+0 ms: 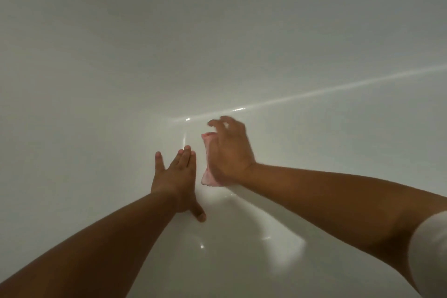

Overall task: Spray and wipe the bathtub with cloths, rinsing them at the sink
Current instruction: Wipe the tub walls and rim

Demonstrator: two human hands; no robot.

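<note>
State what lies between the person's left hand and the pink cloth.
Only a narrow strip of bare white bathtub; the left hand and the pink cloth do not touch. The head view shows it.

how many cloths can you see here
1: a pink cloth under the right hand, against the bathtub wall. Others may be out of view.

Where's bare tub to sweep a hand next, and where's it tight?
Free: bathtub surface left of the left hand, all above both hands, and between the forearms. Tight: narrow gap between that hand and the pink cloth under the right hand.
</note>
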